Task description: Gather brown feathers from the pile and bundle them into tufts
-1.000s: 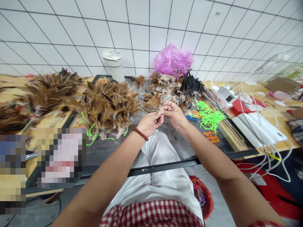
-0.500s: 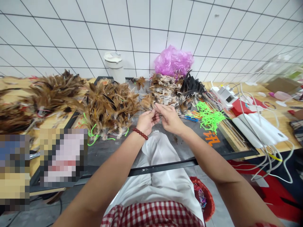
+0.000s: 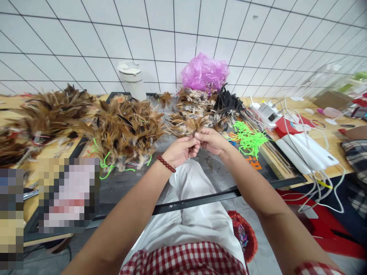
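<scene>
My left hand (image 3: pixel 183 151), with a dark red bead bracelet on its wrist, is closed, with thumb and forefinger pinching the base of a small bunch of brown feathers (image 3: pixel 196 124). Its tips fan up and away from me. My right hand (image 3: pixel 213 140) meets it from the other side, its thumb and fingers pressed together at the same base. The fingers hide the quill ends. Just beyond lies a pile of feathers with pale fluffy bases (image 3: pixel 186 109). Bright green strings (image 3: pixel 248 139) lie heaped right of my right hand.
A large heap of brown feather bunches (image 3: pixel 126 130) lies to the left, more feathers (image 3: pixel 54 109) beyond it. Black feathers (image 3: pixel 228 101), a pink plastic bag (image 3: pixel 205 72) and a white lidded cup (image 3: pixel 132 78) stand near the tiled wall. Cables and a power strip (image 3: pixel 308 151) occupy the right.
My hands have shifted slightly, and the brown feather tips now show fanned above the fingers. The right fingers have drawn in closer to the left thumb. The view has turned a little right.
</scene>
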Demonstrator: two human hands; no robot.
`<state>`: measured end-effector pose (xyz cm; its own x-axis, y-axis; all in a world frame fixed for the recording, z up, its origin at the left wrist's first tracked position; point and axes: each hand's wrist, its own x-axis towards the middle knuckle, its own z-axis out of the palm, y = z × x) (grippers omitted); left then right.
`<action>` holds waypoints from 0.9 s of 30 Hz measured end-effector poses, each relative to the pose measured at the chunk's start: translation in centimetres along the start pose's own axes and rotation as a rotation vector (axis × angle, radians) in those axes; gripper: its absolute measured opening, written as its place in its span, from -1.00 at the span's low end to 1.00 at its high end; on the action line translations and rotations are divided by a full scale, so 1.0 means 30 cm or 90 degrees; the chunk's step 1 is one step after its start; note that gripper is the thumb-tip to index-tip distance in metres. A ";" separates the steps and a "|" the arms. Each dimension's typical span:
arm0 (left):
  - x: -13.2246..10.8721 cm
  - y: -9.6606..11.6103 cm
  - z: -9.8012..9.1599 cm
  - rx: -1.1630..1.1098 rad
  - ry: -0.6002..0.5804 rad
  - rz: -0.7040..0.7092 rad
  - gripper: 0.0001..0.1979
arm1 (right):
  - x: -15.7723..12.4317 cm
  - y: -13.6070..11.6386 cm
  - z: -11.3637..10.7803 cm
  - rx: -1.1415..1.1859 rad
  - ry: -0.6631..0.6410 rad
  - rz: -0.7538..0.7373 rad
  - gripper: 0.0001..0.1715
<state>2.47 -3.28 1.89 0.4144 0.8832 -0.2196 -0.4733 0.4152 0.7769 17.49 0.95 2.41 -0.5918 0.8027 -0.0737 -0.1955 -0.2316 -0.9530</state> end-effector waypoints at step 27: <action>0.039 0.023 -0.046 -0.136 0.354 0.299 -0.86 | 0.024 0.047 -0.047 -1.044 0.171 -0.255 -0.69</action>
<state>1.55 -1.67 1.34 -0.2940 0.9339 -0.2032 -0.6676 -0.0485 0.7429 17.90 1.96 0.61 -0.5376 0.7687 0.3465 0.7617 0.6190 -0.1915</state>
